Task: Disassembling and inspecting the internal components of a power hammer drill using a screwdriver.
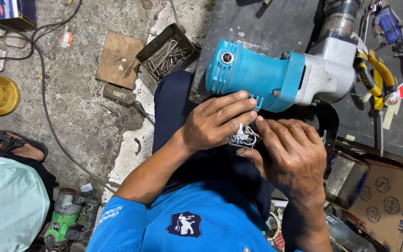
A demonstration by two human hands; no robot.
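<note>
Item: small wired part [242, 136], white and red leads, pinched between both hands over the lap. Left hand [218, 122]: fingers closed on the part, fingertips touching the blue-and-grey power tool [276, 77] lying just above on the dark counter [267, 23]. Right hand [289, 156]: thumb and forefinger gripping the part's other side. Yellow-handled pliers [374, 77] beyond the right hand. Tray of nails [168, 52] on the floor beyond the left hand.

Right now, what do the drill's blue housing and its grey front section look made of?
The blue housing looks like moulded plastic: matte, with ribbed vent slots. The grey front section looks like cast metal, probably aluminium: dull, scuffed, painted finish. Both hands hold a small wired part beneath it.
</note>
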